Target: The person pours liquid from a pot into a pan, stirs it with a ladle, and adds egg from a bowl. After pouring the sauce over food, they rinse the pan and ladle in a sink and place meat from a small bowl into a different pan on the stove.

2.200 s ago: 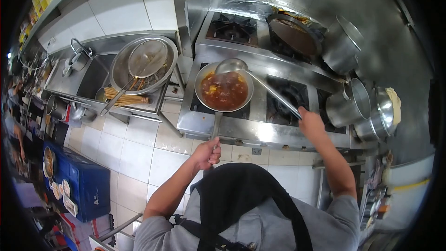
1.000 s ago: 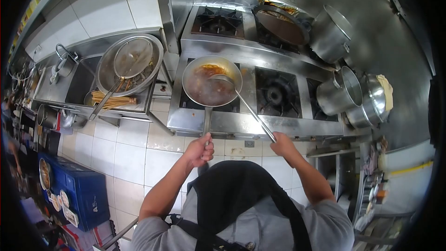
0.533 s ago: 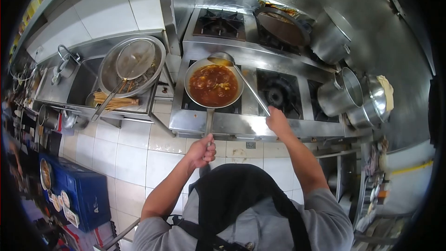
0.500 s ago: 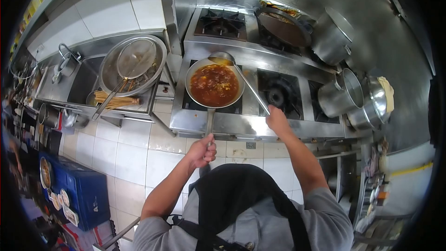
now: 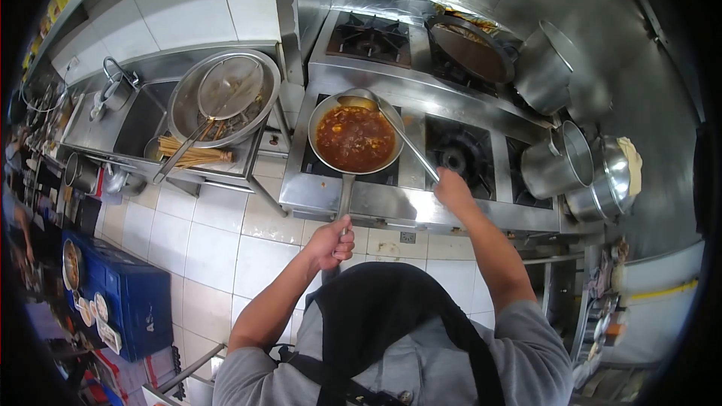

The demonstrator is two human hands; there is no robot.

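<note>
My left hand (image 5: 331,244) is closed round the long handle of a frying pan (image 5: 347,195). Red-brown sauce (image 5: 353,139) with yellowish bits fills the pan, which sits over a front burner of the stove. In my right hand (image 5: 453,188) is the far end of a metal ladle's handle (image 5: 410,145). The ladle's bowl (image 5: 358,99) lies at the pan's back rim, tilted, over the edge of the sauce.
Pots (image 5: 556,162) crowd the stove's right side, and a dark wok (image 5: 471,49) leans at the back. A strainer (image 5: 229,89) rests in a large metal basin (image 5: 188,68) beside the sink on the left. A blue crate (image 5: 143,308) stands lower left.
The view has shifted slightly, moving the stove and pan a little right. The ladle bowl stays at the pan's back rim, and both hands keep their holds.
</note>
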